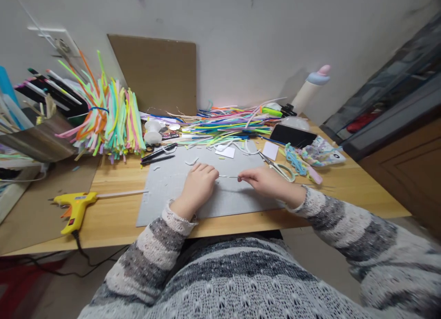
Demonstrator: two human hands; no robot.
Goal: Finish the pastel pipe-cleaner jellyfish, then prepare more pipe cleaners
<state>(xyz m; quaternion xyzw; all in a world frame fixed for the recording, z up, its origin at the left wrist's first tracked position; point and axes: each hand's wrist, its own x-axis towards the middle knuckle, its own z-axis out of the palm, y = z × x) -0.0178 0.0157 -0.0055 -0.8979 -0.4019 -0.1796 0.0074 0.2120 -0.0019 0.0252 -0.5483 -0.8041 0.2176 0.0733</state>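
Note:
Between my two hands a thin, pale wire-like strand (228,176) stretches level, just above a grey work board (237,204). My left hand (200,185) is closed, back upward, at the strand's left end; its fingertips are mostly hidden. The right end is pinched between the thumb and fingers of my right hand (263,181). Small white scraps (192,162) lie beyond my left hand. Beyond my right hand rests a pair of scissors (280,168), partly on the board. A white paper square (225,151) lies near the board's far edge.
A yellow glue gun (76,208) with a glue stick lies at left, its cord hanging off the table. Bundled pipe cleaners (119,119) stand behind it; loose pipe cleaners (230,126) are piled along the wall. A phone (292,136) and patterned pouch (322,151) sit at right.

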